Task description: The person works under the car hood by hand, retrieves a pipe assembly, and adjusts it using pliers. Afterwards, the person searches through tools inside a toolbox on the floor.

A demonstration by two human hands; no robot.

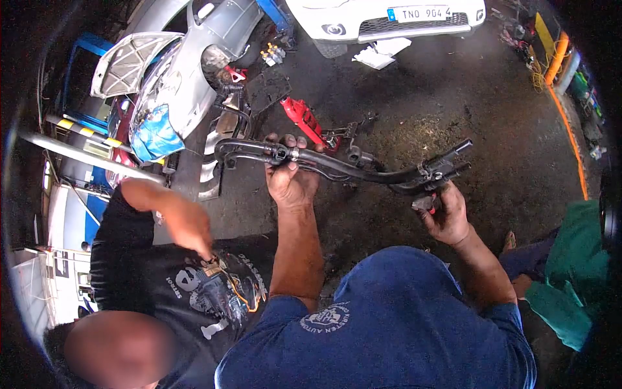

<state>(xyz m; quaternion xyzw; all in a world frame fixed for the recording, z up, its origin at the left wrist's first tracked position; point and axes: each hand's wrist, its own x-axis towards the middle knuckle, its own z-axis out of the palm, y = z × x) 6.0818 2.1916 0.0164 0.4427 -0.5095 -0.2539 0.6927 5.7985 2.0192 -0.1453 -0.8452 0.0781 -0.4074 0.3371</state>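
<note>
A long black hose assembly (363,172) with metal clamps and fittings is held up across the middle of the view. Around its left part, near a clamp, my left hand (291,175) is closed, with fingers behind and thumb in front. My right hand (447,217) grips the fittings at the right end from below, beside two protruding pipe ends. At the far left the hose bends back on itself. Both forearms reach up from the blue shirt (402,324).
At left, a person in a black printed shirt (129,259) reaches out a hand. Someone in green (573,279) is at right. Beyond are a red jack (303,120), a silver car (175,91) with raised hood and a white car (350,10).
</note>
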